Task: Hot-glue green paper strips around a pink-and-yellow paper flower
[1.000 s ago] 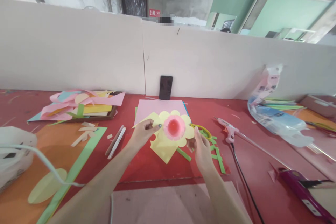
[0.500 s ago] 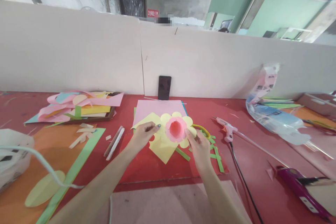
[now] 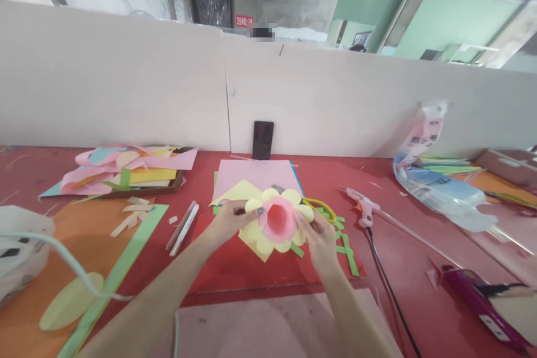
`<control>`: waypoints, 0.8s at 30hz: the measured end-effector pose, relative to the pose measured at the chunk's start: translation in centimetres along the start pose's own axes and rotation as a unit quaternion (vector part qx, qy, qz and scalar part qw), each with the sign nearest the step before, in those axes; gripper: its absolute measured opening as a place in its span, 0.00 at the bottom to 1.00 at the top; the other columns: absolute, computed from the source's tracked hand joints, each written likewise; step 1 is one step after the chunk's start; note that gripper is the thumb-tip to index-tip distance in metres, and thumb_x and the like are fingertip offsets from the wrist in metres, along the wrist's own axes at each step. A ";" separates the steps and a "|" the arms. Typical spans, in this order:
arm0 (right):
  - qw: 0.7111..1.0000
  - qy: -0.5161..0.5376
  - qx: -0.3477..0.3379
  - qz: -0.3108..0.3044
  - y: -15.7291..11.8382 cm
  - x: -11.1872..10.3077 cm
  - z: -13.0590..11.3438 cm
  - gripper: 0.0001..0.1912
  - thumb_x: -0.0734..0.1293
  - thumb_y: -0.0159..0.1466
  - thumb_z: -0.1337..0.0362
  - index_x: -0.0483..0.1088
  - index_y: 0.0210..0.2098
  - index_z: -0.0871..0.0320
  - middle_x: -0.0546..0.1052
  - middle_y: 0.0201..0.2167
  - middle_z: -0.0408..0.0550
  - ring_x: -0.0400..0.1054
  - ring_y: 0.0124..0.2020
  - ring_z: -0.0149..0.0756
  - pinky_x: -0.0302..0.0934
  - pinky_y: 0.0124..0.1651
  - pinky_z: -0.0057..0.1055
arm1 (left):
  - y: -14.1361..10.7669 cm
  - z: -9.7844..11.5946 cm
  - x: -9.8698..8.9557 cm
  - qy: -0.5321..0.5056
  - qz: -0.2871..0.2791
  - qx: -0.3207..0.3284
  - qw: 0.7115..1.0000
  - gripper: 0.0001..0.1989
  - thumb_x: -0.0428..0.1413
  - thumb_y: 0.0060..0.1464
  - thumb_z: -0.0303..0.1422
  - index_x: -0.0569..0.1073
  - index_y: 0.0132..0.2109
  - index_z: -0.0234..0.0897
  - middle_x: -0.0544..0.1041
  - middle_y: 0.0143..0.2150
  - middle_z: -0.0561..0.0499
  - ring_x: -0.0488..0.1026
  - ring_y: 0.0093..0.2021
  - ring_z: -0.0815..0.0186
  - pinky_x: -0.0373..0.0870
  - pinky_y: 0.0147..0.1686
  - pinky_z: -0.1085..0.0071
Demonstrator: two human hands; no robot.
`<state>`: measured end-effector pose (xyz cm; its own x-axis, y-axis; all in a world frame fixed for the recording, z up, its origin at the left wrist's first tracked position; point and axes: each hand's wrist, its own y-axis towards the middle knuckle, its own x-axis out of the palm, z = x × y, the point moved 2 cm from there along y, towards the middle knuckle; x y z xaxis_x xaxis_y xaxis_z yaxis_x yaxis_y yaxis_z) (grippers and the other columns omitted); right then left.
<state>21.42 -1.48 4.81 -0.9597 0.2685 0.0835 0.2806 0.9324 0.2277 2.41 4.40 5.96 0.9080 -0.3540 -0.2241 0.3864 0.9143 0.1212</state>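
Observation:
Between my two hands I hold a paper flower (image 3: 280,222) with pale yellow outer petals, a pink ring inside them and a red centre. My left hand (image 3: 235,218) pinches its left petals, the thumb resting near the pink ring. On the opposite side, my right hand (image 3: 318,232) grips the right petals between thumb and fingers. Under the flower lies a yellow paper sheet (image 3: 264,251), partly covered by it. Behind that is a pink paper sheet (image 3: 255,170). Green paper strips (image 3: 346,251) and a yellow ring-shaped coil (image 3: 329,210) lie by my right hand.
A glue gun (image 3: 364,207) with its cord lies to the right, near a purple device (image 3: 482,302). Two pens (image 3: 184,229) rest at left, before a tray of paper scraps (image 3: 130,170). A phone (image 3: 263,140) leans against the white partition (image 3: 319,100).
My left hand has moved right and taken hold of the flower's left side. The flower has come slightly lower and nearer, and my right hand still holds it.

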 end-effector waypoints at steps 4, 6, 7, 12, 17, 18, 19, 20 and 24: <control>1.000 -0.010 0.017 0.005 0.0 -0.2 0.3 0.14 0.63 0.56 0.54 0.72 0.32 0.59 0.70 0.24 0.44 0.60 0.23 0.28 0.56 0.25 0.25 | 0.1 -0.3 0.0 0.016 0.034 0.027 0.999 0.18 0.55 0.46 0.42 0.60 0.20 0.34 0.52 0.20 0.57 0.50 0.22 0.74 0.47 0.21 0.76; 0.999 -0.018 0.035 -0.004 0.0 0.0 0.3 0.16 0.62 0.57 0.52 0.71 0.33 0.59 0.67 0.21 0.42 0.56 0.20 0.26 0.53 0.21 0.23 | 0.0 -0.1 -0.2 0.015 0.070 0.027 0.997 0.19 0.55 0.46 0.42 0.59 0.20 0.35 0.52 0.20 0.57 0.51 0.22 0.74 0.47 0.21 0.76; 0.999 -0.025 0.037 -0.012 0.0 0.1 0.3 0.16 0.62 0.57 0.52 0.70 0.34 0.59 0.67 0.20 0.41 0.55 0.19 0.25 0.52 0.21 0.23 | -0.1 0.0 -0.3 0.013 0.085 0.027 0.996 0.19 0.55 0.46 0.42 0.59 0.20 0.35 0.52 0.20 0.57 0.51 0.22 0.74 0.48 0.21 0.76; 0.997 -0.057 -0.025 -0.038 0.2 0.5 0.0 0.11 0.66 0.54 0.56 0.69 0.27 0.58 0.69 0.24 0.42 0.61 0.27 0.28 0.56 0.30 0.24 | -0.2 0.6 -0.3 0.026 0.110 0.021 0.993 0.20 0.55 0.46 0.42 0.55 0.19 0.35 0.50 0.19 0.58 0.49 0.22 0.74 0.46 0.21 0.76; 0.997 -0.077 -0.019 -0.024 0.3 0.2 0.4 0.10 0.66 0.55 0.57 0.68 0.27 0.58 0.67 0.22 0.40 0.57 0.23 0.26 0.53 0.26 0.23 | -0.2 1.0 0.0 0.040 0.097 0.029 0.994 0.20 0.53 0.46 0.42 0.54 0.19 0.36 0.49 0.20 0.58 0.48 0.22 0.74 0.46 0.20 0.76; 0.997 -0.076 -0.011 -0.023 0.3 0.2 0.4 0.10 0.66 0.55 0.57 0.68 0.26 0.58 0.65 0.19 0.39 0.55 0.21 0.25 0.52 0.23 0.23 | -0.2 0.9 -0.1 0.039 0.095 0.031 0.994 0.20 0.53 0.47 0.42 0.54 0.19 0.36 0.49 0.20 0.58 0.49 0.22 0.74 0.46 0.20 0.76; 0.997 -0.072 -0.002 -0.023 0.3 0.2 0.4 0.10 0.66 0.55 0.57 0.67 0.26 0.58 0.63 0.17 0.38 0.53 0.18 0.24 0.50 0.21 0.23 | -0.2 0.8 -0.1 0.034 0.097 0.032 0.994 0.20 0.52 0.47 0.41 0.54 0.19 0.36 0.48 0.20 0.58 0.49 0.22 0.74 0.46 0.20 0.76; 0.998 -0.065 0.005 -0.024 0.3 0.2 0.3 0.11 0.65 0.55 0.56 0.67 0.26 0.58 0.61 0.15 0.36 0.52 0.16 0.23 0.48 0.19 0.23 | -0.2 0.7 -0.2 0.027 0.107 0.031 0.993 0.19 0.51 0.48 0.41 0.54 0.19 0.36 0.48 0.20 0.58 0.49 0.21 0.74 0.46 0.20 0.76; 0.999 -0.049 0.013 -0.004 0.2 0.2 -0.3 0.10 0.64 0.56 0.56 0.65 0.28 0.58 0.58 0.11 0.34 0.50 0.11 0.23 0.44 0.15 0.23 | -0.1 0.2 -1.0 -0.011 0.198 -0.012 0.980 0.17 0.46 0.51 0.44 0.66 0.25 0.36 0.47 0.19 0.58 0.47 0.19 0.74 0.46 0.18 0.76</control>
<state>21.27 -1.27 5.13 -0.9594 0.2815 -0.0143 0.2730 0.9406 0.2019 1.53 4.57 6.36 0.9893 0.0257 -0.1439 -0.0006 0.9851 0.1721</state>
